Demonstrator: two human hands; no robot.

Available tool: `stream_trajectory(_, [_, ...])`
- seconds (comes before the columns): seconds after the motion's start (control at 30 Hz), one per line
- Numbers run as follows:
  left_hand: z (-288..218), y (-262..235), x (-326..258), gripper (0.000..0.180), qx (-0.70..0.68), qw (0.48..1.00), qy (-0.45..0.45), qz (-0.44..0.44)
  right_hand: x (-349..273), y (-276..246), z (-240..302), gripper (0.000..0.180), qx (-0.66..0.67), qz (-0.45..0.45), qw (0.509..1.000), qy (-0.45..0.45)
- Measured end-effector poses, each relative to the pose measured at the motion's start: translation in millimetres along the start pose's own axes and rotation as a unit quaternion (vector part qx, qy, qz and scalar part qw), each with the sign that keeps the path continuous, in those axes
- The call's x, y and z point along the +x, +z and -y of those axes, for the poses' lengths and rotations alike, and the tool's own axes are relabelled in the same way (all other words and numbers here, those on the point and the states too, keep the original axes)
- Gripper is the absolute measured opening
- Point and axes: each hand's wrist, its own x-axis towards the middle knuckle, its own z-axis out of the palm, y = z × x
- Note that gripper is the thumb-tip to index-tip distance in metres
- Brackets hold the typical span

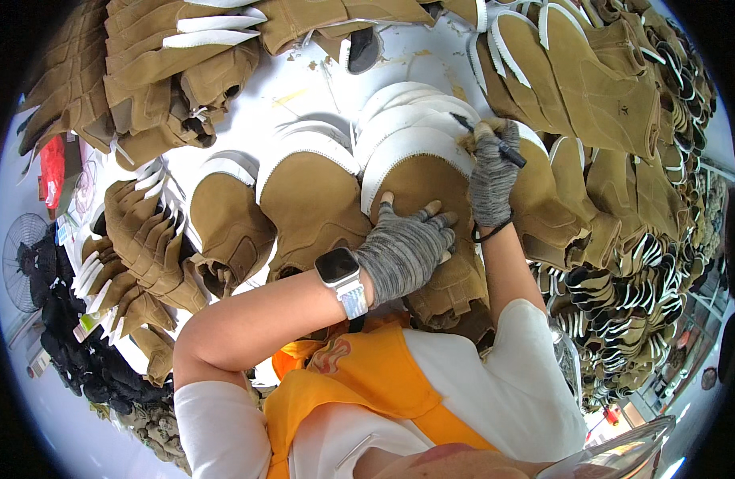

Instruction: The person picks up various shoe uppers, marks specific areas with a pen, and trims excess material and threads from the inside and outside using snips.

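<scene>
While its bare fingertips spread flat, the grey-gloved left hand [406, 249] presses on a tan shoe upper [428, 209], holding nothing. Above it, at that upper's white sole rim, the right hand [493, 172] curls tight around a black pen [489, 140], seemingly tip-down, forearm rising straight beside the upper.

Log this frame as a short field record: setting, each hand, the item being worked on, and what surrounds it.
setting: white table covered with tan shoe uppers
left hand: left hand in a grey fingerless glove, pressed flat on the tan upper
right hand: right hand in a grey glove, holding a black pen at the upper's white edge
wrist: smartwatch
surroundings: stacked uppers, black fan
</scene>
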Motion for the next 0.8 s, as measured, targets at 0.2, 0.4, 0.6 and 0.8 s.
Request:
stream_trajectory(0.2, [3,-1,1,0.035,-0.012,1.000,-0.001,-0.008,-16,8,9,0.013,-0.204,0.121,0.967,-0.088])
stream_trajectory(0.4, [1,2,1,0.032,-0.007,0.999,0.005,-0.031,-15,19,8,0.015,-0.319,0.157,0.924,-0.141])
stream_trajectory(0.6, [-2,-5,0,0.032,-0.019,0.999,0.002,-0.028,-18,21,8,0.013,-0.343,0.135,0.912,-0.178])
stream_trajectory(0.8, [0,0,0,0.032,-0.020,1.000,0.000,-0.015,-14,12,12,0.012,-0.333,0.103,0.918,-0.186])
